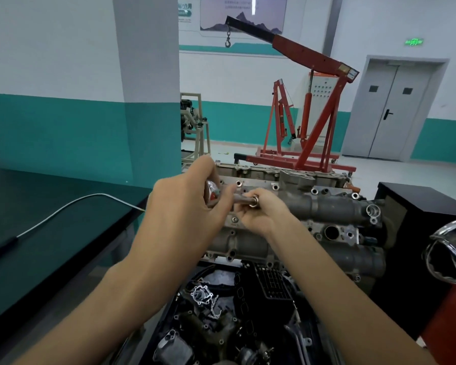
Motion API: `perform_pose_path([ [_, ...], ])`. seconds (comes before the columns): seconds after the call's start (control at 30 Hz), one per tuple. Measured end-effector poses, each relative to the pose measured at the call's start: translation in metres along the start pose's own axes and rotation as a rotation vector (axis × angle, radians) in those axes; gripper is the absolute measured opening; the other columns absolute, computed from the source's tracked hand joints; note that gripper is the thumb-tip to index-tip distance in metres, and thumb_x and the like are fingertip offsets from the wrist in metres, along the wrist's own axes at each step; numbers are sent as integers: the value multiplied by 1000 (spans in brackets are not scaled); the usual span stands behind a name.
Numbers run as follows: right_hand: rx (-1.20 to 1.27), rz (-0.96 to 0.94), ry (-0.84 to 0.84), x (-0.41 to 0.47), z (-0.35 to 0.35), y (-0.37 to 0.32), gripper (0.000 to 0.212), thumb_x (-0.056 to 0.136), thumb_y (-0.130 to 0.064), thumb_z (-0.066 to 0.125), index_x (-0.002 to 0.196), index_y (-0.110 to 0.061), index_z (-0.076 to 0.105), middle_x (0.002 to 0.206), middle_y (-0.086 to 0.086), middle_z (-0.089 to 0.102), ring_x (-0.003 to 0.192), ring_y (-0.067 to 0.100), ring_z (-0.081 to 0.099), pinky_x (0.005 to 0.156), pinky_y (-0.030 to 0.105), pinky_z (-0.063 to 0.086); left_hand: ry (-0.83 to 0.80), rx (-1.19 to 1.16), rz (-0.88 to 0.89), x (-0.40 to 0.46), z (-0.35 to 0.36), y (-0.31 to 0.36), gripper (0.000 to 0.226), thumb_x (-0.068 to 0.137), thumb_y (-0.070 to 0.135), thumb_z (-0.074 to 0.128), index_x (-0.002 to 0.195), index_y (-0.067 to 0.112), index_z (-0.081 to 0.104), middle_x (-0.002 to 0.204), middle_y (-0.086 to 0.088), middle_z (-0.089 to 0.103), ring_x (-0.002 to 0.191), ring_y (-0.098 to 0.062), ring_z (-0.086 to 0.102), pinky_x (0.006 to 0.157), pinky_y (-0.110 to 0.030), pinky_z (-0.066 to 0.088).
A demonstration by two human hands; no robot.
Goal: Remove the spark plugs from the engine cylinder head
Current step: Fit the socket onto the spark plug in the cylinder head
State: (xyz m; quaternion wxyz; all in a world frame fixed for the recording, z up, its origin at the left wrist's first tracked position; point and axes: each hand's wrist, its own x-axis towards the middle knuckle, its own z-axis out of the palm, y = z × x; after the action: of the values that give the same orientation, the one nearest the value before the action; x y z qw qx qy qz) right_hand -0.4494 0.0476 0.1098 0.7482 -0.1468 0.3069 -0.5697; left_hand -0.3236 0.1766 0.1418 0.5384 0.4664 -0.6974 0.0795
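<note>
Both hands meet over the grey engine cylinder head, which lies just ahead on its stand. Left hand curls its fingers round the chrome ratchet; right hand pinches the far end of the tool's metal bar. No spark plugs can be made out. A black table stands at the left, a red engine crane behind.

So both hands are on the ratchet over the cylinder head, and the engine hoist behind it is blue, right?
Not quite. The head view shows both hands on the ratchet over the cylinder head, but the engine hoist behind it is red, not blue.
</note>
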Motion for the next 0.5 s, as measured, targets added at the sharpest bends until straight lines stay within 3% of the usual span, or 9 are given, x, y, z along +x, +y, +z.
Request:
perform_pose_path([
  [0.03,-23,39,-11,3,5,10,22,93,1,32,76,-7,42,70,4,41,58,9,39,44,18,44,-5,45,-3,-2,-4,-2,25,80,34,61,69,19,44,43,6,42,40,-11,38,45,-24,29],
  [0.1,-52,91,-29,13,14,28,22,92,2,31,76,-7,43,70,5,40,65,6,46,64,19,46,-16,150,-21,-6,-7,-7,27,83,32,61,72,20,40,43,8,36,41,-8,34,43,-26,21],
  [0.17,-74,132,-34,23,21,45,19,85,8,30,81,-6,42,73,8,40,92,5,55,90,21,43,-27,230,-66,-10,-7,-16,27,86,29,61,75,18,39,47,9,34,45,-16,33,47,-32,17],
  [0.2,-96,147,-36,27,25,53,21,77,11,30,78,-7,41,72,7,39,92,5,55,92,19,40,-35,252,-94,-13,-5,-20,26,87,30,60,77,18,39,50,8,36,48,-21,36,49,-32,18],
  [0.3,-173,161,-36,36,30,69,21,57,10,30,65,-9,33,60,4,35,54,11,38,56,17,39,-76,289,-152,-20,1,-32,23,90,33,53,82,19,37,64,3,48,63,-29,48,54,-33,26],
  [0.4,-208,155,-1,45,23,72,24,77,11,26,64,-8,35,58,5,38,50,13,37,51,19,38,-137,332,-182,-20,13,-38,21,94,35,46,86,20,34,74,1,49,73,-28,54,58,-34,31],
  [0.5,-236,159,23,52,15,65,33,94,1,26,63,-6,36,48,3,38,46,11,38,42,20,39,-171,365,-171,-19,27,-42,21,97,34,41,87,20,29,72,2,42,71,-27,52,58,-32,35],
])
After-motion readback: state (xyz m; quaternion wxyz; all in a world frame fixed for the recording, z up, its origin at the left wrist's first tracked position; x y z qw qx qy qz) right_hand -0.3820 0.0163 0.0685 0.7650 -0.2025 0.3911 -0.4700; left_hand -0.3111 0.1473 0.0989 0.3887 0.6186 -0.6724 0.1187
